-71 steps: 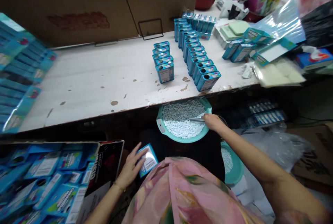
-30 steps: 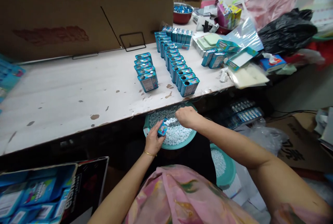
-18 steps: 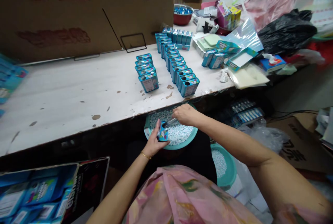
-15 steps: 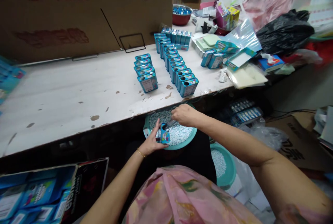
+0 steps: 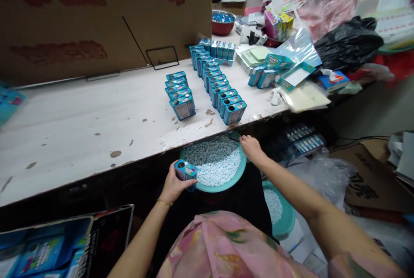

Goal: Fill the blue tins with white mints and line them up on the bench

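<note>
My left hand (image 5: 174, 185) grips a small blue candy box (image 5: 187, 169) with a round dark hole in its top. The box is tilted a little, at the left rim of a turquoise basin (image 5: 243, 170). White candies (image 5: 220, 168) fill this basin; its far part lies in the table's shadow. At the basin's far right rim, my right hand (image 5: 251, 148) is closed round a dark, slim scoop-like tool (image 5: 234, 138); its far end is hard to make out.
Rows of blue boxes (image 5: 223, 90) stand on the white table (image 5: 80, 131), whose front edge overhangs the basin. A second candy basin (image 5: 286, 213) sits lower right. An open carton of blue boxes (image 5: 42, 248) is lower left; a big cardboard box (image 5: 97, 19) stands behind.
My right hand has drawn the tool away from the box's hole and moved right to the basin's far rim. My left hand has moved the box left and slightly down.
</note>
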